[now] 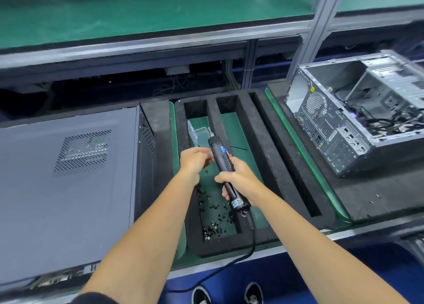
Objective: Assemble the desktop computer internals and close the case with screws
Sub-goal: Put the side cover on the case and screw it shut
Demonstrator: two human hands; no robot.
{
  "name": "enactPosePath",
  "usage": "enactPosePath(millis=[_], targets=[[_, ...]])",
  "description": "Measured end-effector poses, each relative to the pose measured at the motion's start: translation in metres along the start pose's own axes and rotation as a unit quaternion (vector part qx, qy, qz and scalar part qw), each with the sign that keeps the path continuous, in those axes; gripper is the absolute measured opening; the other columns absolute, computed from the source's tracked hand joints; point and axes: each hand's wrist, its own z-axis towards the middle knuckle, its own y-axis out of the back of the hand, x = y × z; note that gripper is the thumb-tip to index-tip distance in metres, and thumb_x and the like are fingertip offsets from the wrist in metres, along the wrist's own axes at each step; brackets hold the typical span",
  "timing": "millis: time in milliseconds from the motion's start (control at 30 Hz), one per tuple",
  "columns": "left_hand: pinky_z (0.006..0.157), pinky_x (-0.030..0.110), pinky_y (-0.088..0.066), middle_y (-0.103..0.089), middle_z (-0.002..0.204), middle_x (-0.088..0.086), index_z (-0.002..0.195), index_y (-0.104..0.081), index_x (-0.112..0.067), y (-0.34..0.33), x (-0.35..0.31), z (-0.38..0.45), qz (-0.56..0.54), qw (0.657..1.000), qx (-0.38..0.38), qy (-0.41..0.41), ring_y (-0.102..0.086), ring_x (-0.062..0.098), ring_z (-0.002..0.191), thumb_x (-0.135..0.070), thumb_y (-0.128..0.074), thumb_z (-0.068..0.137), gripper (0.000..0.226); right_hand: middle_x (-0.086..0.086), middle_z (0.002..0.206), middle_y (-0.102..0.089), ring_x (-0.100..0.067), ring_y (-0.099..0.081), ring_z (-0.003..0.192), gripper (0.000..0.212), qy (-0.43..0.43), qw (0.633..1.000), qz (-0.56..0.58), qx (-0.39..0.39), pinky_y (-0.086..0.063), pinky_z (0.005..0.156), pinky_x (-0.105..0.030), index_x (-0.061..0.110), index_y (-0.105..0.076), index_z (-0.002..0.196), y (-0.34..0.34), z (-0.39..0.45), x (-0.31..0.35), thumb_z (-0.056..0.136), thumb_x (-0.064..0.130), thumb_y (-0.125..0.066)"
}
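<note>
It was a factory assembly line: green anti-static mats [137, 12], aluminium framing [319, 26], foam parts trays [252, 129], open computer chassis [358, 111].

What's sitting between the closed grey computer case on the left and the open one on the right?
In the head view, a black foam tray with long slots lies between the closed case and the open case. Loose black screws lie in its leftmost slot.

Closed grey case [66, 175] lies flat; loose black screws [212, 221] beside it.
</note>
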Motion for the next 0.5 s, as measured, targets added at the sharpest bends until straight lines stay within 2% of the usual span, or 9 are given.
enactPosePath(millis=[67, 133, 200, 267, 367, 500], targets=[[0.055, 0.019, -0.049, -0.067, 0.069, 0.004, 0.079, -0.069, -0.007, 0.009, -0.018, 0.000, -0.086, 0.996, 0.001, -0.010, -0.059, 0.013, 0.059, 0.008, -0.064, 0.083, 0.017, -0.007, 0.081, -0.058, -0.023, -0.059, 0.051, 0.059, 0.003, 1.000, -0.010, 0.005, -0.049, 0.049, -0.030, 0.015, -0.040, 0.135, -0.003, -0.007, 0.007, 0.083, 0.010, -0.067], [0.054, 0.017, -0.049, -0.067, 0.069, 0.002, 0.083, -0.069, -0.006, 0.018, -0.033, 0.000, -0.137, 0.990, 0.000, -0.027, -0.059, 0.009, 0.057, 0.002, -0.067, 0.084, 0.009, -0.007, 0.088, -0.058, -0.023, -0.060, 0.053, 0.071, 0.004, 1.000, -0.018, 0.009, -0.049, 0.051, -0.029, 0.016, -0.030, 0.145, -0.006, -0.014, 0.014, 0.085, 0.010, -0.067], [0.052, 0.015, -0.048, -0.067, 0.066, -0.001, 0.083, -0.069, -0.006, 0.025, -0.046, -0.002, -0.153, 0.987, -0.003, -0.043, -0.057, 0.005, 0.054, -0.001, -0.067, 0.086, 0.006, -0.012, 0.095, -0.059, -0.023, -0.060, 0.054, 0.071, 0.009, 1.000, -0.014, 0.019, -0.049, 0.051, -0.031, 0.016, -0.029, 0.146, -0.010, -0.024, 0.023, 0.086, 0.008, -0.066], [0.052, 0.015, -0.048, -0.067, 0.068, -0.001, 0.084, -0.069, -0.006, 0.032, -0.055, -0.005, -0.152, 0.987, 0.001, -0.053, -0.058, 0.005, 0.054, -0.006, -0.068, 0.087, 0.003, -0.019, 0.100, -0.057, -0.023, -0.059, 0.053, 0.057, 0.019, 0.999, -0.017, 0.031, -0.050, 0.052, -0.034, 0.018, -0.038, 0.134, -0.015, -0.033, 0.031, 0.086, 0.007, -0.066], [0.054, 0.016, -0.050, -0.068, 0.073, 0.002, 0.086, -0.068, -0.006, 0.041, -0.062, -0.013, -0.151, 0.987, 0.015, -0.060, -0.061, 0.008, 0.059, -0.010, -0.069, 0.087, 0.005, -0.017, 0.094, -0.054, -0.025, -0.057, 0.052, 0.045, 0.033, 0.998, -0.022, 0.038, -0.050, 0.050, -0.034, 0.015, -0.046, 0.125, -0.024, -0.045, 0.038, 0.085, 0.006, -0.066], [0.053, 0.017, -0.050, -0.066, 0.075, 0.005, 0.092, -0.067, -0.002, 0.054, -0.067, -0.024, -0.142, 0.986, 0.039, -0.074, -0.058, 0.008, 0.054, -0.010, -0.067, 0.089, 0.009, -0.016, 0.097, -0.056, -0.025, -0.058, 0.054, 0.035, 0.043, 0.998, -0.026, 0.043, -0.051, 0.050, -0.034, 0.029, -0.048, 0.106, -0.035, -0.064, 0.041, 0.086, 0.007, -0.066]])
